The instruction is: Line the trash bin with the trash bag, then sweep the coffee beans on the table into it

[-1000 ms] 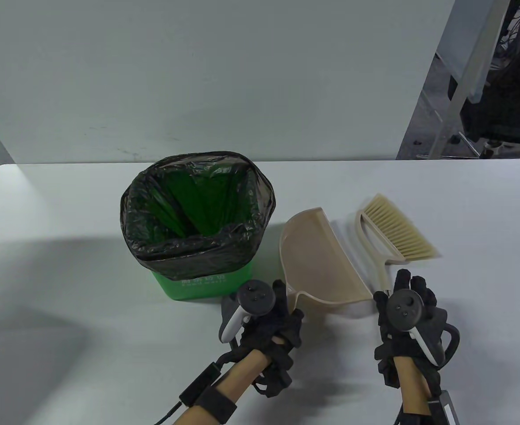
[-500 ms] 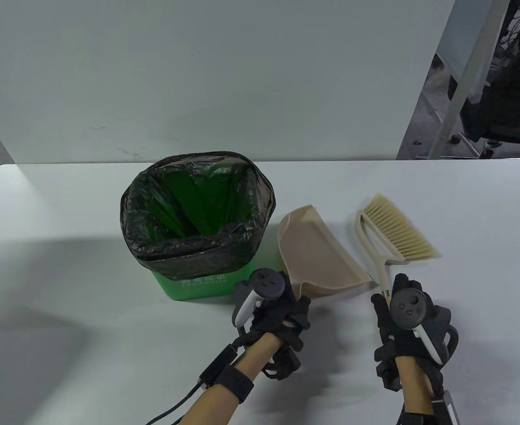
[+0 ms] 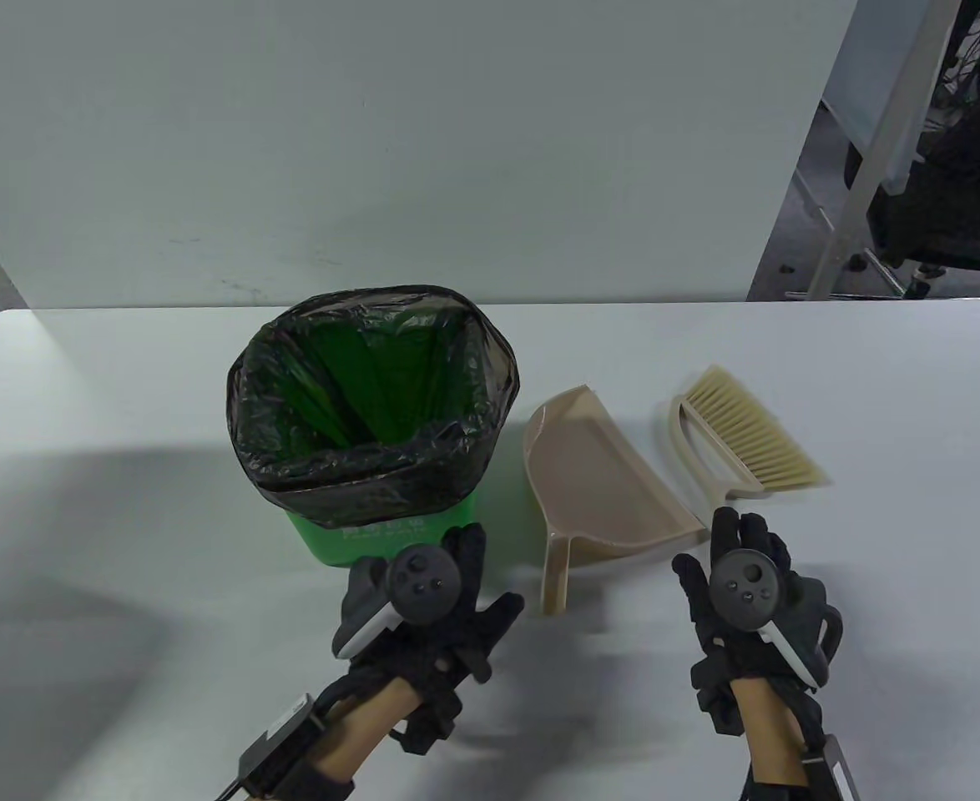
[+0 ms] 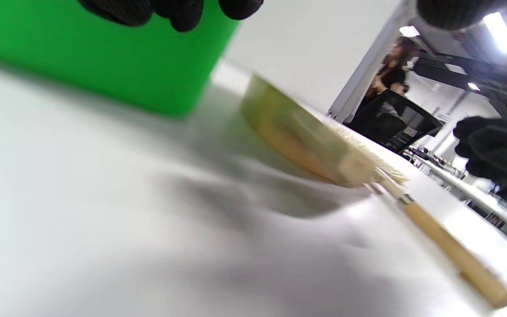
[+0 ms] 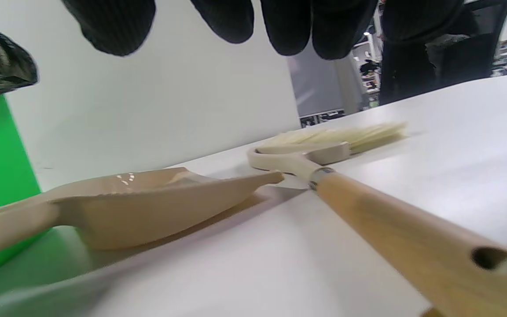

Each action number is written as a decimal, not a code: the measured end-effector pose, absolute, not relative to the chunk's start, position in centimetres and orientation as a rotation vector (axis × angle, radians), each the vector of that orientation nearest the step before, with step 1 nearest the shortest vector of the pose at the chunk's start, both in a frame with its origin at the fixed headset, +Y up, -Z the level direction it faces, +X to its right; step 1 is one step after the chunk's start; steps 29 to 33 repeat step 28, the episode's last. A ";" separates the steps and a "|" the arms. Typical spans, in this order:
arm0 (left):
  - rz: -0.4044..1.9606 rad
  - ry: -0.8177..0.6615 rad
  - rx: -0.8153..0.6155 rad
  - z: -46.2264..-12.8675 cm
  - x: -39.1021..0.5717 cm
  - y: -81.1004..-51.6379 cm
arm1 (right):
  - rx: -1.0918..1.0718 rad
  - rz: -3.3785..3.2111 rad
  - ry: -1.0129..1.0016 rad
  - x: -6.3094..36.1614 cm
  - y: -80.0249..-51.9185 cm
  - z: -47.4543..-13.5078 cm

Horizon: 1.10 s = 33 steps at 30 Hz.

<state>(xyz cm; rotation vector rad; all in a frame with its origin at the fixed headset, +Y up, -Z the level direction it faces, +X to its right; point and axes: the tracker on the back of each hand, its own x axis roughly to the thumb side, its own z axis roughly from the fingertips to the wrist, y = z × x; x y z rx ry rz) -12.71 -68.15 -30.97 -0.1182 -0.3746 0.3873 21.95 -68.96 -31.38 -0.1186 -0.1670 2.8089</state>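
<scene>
Behind the table (image 3: 81, 501), only wrist views show, blurrily, a person (image 4: 390, 72).

Green trash bin (image 3: 373, 534) stands upright, black trash bag (image 3: 373, 467) lining its rim.

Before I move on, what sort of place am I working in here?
Probably an office or lab work area: a plain white table against a white partition, with a black office chair and metal desk legs behind.
</scene>
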 end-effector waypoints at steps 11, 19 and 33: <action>0.267 -0.341 -0.073 -29.1 -16.9 -67.9 | 0.031 2.824 -0.184 19.9 -68.7 -30.5; 0.242 -0.315 -0.013 -29.1 -17.1 -67.5 | 0.041 2.829 -0.145 19.9 -69.1 -30.8; 0.238 -0.300 -0.052 -29.3 -17.2 -68.2 | 0.053 2.820 -0.134 19.8 -69.3 -30.8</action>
